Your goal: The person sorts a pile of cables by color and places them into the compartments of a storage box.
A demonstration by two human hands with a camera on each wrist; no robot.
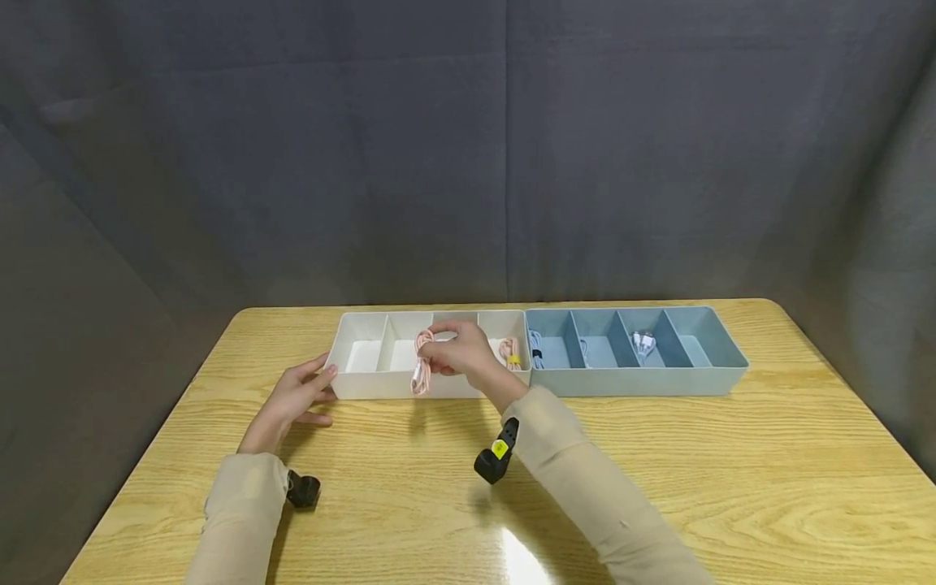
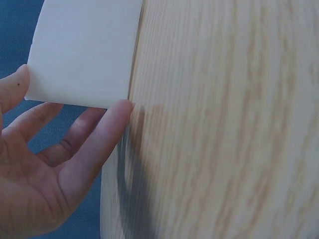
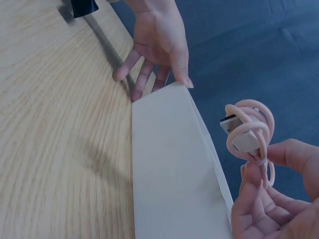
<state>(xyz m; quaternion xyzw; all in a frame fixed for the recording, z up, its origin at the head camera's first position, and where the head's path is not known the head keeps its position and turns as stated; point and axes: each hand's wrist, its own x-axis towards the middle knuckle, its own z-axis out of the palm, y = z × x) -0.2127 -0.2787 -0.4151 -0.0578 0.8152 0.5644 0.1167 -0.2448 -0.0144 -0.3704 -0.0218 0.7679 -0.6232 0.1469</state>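
Observation:
Between thumb and fingers, my right hand [image 1: 462, 353] pinches a coiled pink USB cable [image 1: 422, 363] above the white divided box [image 1: 431, 386]. In the right wrist view the cable [image 3: 249, 130] shows its USB plug tucked within the loops. At the box's left end my left hand [image 1: 296, 394] touches the wall, its fingers spread and fairly straight. The left wrist view shows the fingertips of that hand [image 2: 65, 164] against the end of the white box [image 2: 84, 55]. Another pink cable [image 1: 509, 351] with a yellow tie lies in the box's rightmost compartment.
A blue-grey divided box [image 1: 636, 382] adjoins the white one on the right. Inside it are a cable with a black tie [image 1: 537, 357], a pale cable [image 1: 584, 351] and a white cable bundle [image 1: 643, 343]. A dark curtain [image 1: 504, 162] hangs behind the wooden table [image 1: 395, 504].

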